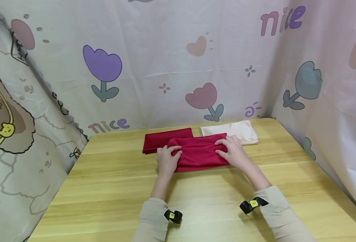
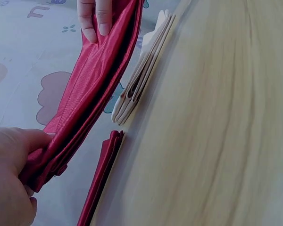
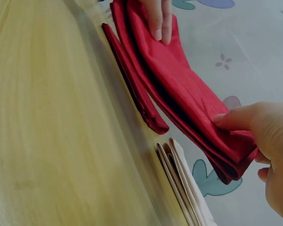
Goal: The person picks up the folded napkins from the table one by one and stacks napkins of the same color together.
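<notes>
A folded red cloth (image 1: 200, 153) hangs in the air above the table, held between both hands. My left hand (image 1: 168, 160) grips its left end, thumb and fingers on either side of the layers. At the other end my right hand (image 1: 234, 151) pinches it; the right wrist view shows the thumb on top and fingers curled beneath the folded cloth (image 3: 179, 84). Behind lies a second folded red cloth (image 1: 166, 137), partly covered by the held one. A folded cream cloth (image 1: 241, 131) lies to its right, partly hidden by the held cloth and right hand.
The wooden table (image 1: 105, 188) ends at the back against a printed curtain (image 1: 153, 60), which also hangs along both sides. Each sleeve carries a small black wrist camera, the left one (image 1: 173, 216) and the right one (image 1: 252, 205).
</notes>
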Available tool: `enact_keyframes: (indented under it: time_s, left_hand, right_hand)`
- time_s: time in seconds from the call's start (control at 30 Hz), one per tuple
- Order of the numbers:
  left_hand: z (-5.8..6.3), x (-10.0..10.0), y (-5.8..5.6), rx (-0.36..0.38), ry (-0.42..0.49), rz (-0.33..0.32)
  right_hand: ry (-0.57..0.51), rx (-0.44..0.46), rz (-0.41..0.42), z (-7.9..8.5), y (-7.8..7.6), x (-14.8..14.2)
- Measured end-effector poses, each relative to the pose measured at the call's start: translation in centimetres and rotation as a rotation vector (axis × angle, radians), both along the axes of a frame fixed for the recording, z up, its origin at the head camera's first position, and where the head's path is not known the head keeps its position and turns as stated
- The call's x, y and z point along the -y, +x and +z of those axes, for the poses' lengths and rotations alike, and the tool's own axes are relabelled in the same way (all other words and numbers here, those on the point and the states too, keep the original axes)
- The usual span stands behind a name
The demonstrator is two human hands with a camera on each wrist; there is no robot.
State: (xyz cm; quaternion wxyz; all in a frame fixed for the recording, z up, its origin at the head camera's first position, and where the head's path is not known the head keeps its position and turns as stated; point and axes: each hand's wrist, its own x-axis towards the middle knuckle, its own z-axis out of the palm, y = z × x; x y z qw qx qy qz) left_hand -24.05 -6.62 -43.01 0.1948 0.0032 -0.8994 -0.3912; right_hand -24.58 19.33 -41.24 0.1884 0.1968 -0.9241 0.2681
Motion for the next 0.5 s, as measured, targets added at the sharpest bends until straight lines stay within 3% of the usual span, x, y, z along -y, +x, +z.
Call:
enact_keyframes:
  time_s: [0.5]
  left_hand:
    - [0.5,2.2,0.2,-0.044,-0.114,-0.013]
  right_hand:
    - [-0.023,-0.041,0.010,-0.4,0.0,2.0]
